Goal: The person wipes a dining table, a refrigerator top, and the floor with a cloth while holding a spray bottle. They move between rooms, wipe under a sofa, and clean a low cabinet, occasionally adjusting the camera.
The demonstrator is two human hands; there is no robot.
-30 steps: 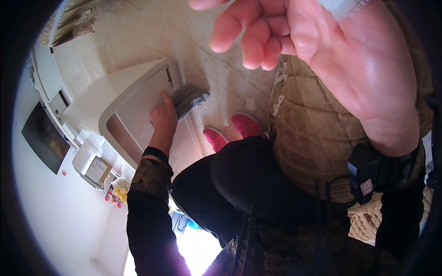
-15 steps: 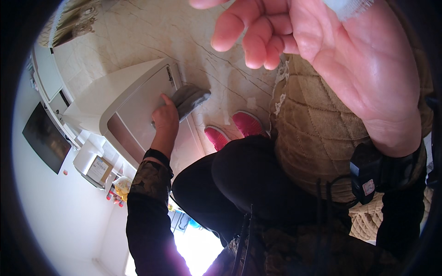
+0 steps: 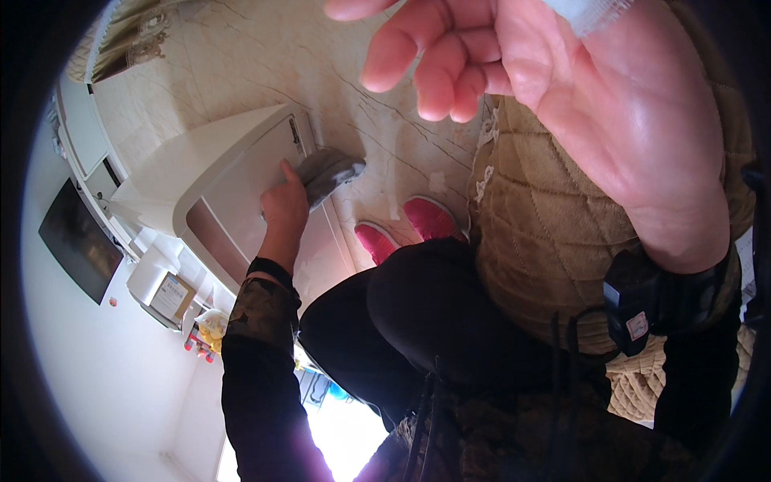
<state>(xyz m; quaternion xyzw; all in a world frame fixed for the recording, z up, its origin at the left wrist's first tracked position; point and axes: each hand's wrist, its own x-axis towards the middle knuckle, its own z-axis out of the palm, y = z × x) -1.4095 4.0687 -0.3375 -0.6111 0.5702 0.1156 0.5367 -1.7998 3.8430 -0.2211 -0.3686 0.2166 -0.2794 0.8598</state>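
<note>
My left hand (image 3: 286,202) rests on a pale table with its index finger stretched out. Beneath its palm is a folded grey cloth (image 3: 325,173), whose far end sticks out past the table edge; the other fingers are mostly hidden. Close to the camera at the upper right, my right hand (image 3: 602,128) is raised with the palm showing. Its fingers are loosely bent and apart, and nothing lies in the palm. A strip of white gauze (image 3: 590,12) with a frayed edge covers the thumb area, cut off by the picture's top.
The pale table (image 3: 241,173) stands at my left. A brown quilted cover (image 3: 554,201) spreads on my right. Pink shoes (image 3: 430,218) stand on the marbled floor (image 3: 241,48). A dark screen (image 3: 80,241) and a cardboard box (image 3: 173,297) are at far left. A black box (image 3: 626,309) is strapped at my right wrist.
My right hand has drifted slightly left. My left hand and the grey cloth have shifted a very little to the left, and the grip looks the same.
</note>
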